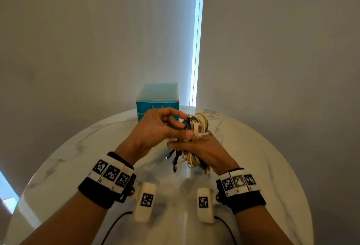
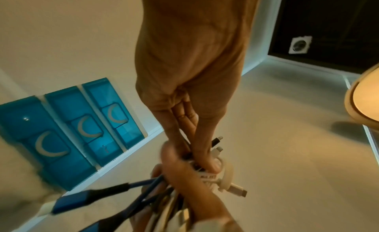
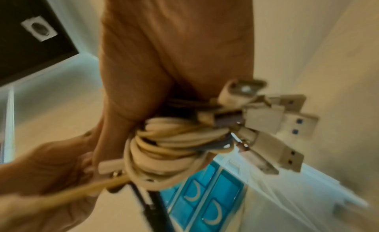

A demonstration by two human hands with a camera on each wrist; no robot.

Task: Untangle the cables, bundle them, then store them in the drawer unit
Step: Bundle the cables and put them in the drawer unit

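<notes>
Right hand is wrapped round the middle of the cable bundle, held up over the table, with cream loops standing above the fist and loose plug ends hanging below it. Left hand has its thumb and fingertips pinched on a cable end at the top of the bundle; the left wrist view shows that pinch close beside a white plug.

Judging by this, the step in hand is securing the coil. To do it well, the right hand should keep a firm, even squeeze so the loops do not spring apart, while the left hand draws its end snug round the waist of the coil and tucks it under a turn. Stray plugs sticking out on one side could snag on a drawer edge, so gather them flat against the coil.

Beyond the hands, the blue drawer unit stands at the far edge of the table, its drawers looking closed; one will need opening.
</notes>
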